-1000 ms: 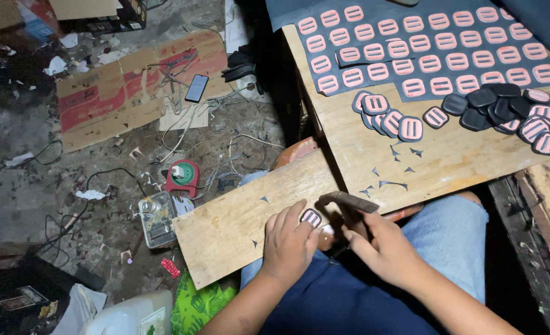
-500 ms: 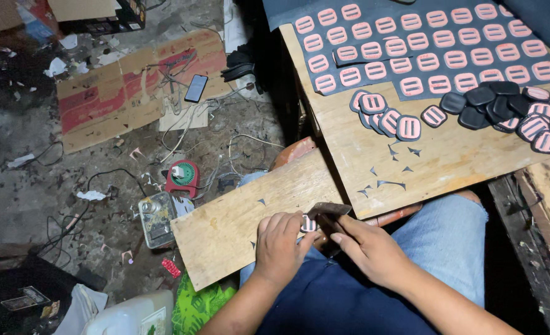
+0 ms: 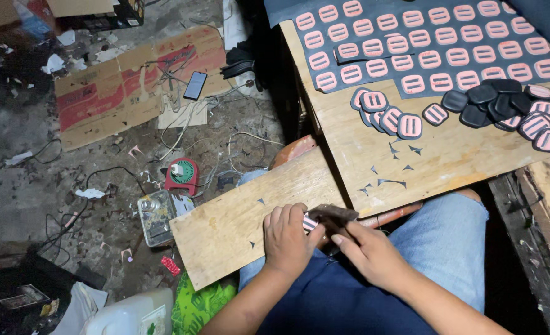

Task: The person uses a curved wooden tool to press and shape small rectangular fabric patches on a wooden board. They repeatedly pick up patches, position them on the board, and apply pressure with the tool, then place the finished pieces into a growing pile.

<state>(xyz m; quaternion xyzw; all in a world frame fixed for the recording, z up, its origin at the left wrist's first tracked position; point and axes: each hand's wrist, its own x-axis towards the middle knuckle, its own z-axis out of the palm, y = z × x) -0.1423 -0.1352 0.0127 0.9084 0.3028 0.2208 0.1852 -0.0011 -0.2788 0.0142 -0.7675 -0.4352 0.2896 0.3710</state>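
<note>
Wooden plank (image 3: 238, 223) lies across the person's lap in the lower middle of the frame, and both hands work at its right end. The left hand (image 3: 287, 239) presses down with fingers curled over a small pink-and-black striped patch (image 3: 310, 222), pinching it against the wood. The right hand (image 3: 371, 251) sits just beside it, fingers closed around a dark tool (image 3: 334, 214) whose tip touches the patch; what kind of tool it is cannot be told.

Above, in the upper right, a larger wooden board (image 3: 411, 161) carries a dark sheet (image 3: 424, 43) covered in rows of the same pink patches. A loose pile of cut patches (image 3: 387, 115) lies below the sheet, with dark scraps (image 3: 393, 174) scattered nearby.

On the left, the dirty floor holds flattened cardboard (image 3: 120, 93), a phone (image 3: 195, 85), tangled wires (image 3: 182, 124) and a red round gadget (image 3: 182, 175).
</note>
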